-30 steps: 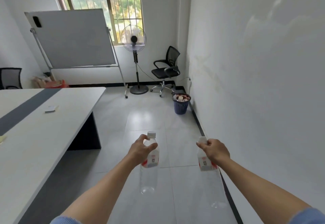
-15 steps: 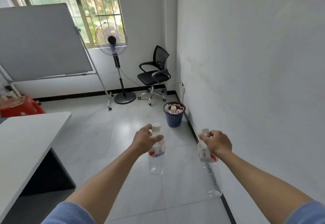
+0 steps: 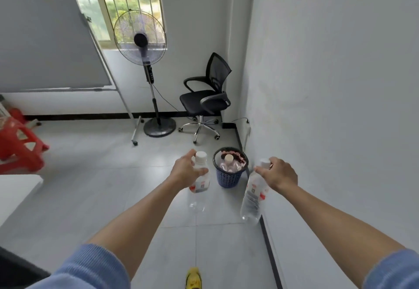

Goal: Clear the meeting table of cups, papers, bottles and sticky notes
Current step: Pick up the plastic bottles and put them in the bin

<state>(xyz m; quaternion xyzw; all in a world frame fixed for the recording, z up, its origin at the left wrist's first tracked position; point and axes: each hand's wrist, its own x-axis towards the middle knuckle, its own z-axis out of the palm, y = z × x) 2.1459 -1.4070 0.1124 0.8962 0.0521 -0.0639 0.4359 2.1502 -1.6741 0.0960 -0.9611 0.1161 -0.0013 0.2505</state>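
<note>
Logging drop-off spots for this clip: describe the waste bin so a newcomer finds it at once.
Follow the right wall to the floor. Before the black office chair stands a blue mesh basket, the only blue container, already holding capped bottles.

Two clear plastic bottles with white caps and red-and-white labels, hanging near upright at centre frame: one (image 3: 199, 184) left of centre, the other (image 3: 254, 194) right, tilted slightly.

You carry 2 clear bottles (image 3: 199, 184) with white caps and red-and-white labels; ahead sits a blue lattice basket (image 3: 229, 178), with a red stool (image 3: 20, 150) left.
</note>
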